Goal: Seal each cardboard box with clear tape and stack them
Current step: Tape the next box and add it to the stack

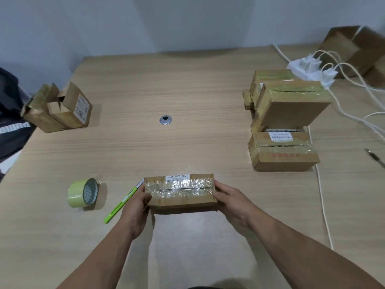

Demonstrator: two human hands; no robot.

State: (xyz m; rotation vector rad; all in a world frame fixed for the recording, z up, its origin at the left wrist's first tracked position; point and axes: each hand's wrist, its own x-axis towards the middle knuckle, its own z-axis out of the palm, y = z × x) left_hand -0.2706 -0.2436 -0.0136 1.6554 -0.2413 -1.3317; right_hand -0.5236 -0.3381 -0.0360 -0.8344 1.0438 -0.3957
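A flat cardboard box lies on the wooden table near the front edge, its top seam covered with shiny clear tape and a white label. My left hand grips its left end and my right hand grips its right end. A roll of tape stands on edge to the left. Between roll and box lies a green utility knife. At the right stands a stack of taped boxes, the top one askew. An open box with raised flaps sits at the far left.
A white power strip with plugs and white cables occupies the right side; one cable runs down toward the front. A pen lies at the right edge. A metal grommet sits mid-table. More cardboard stands at the back right, dark fabric at the left.
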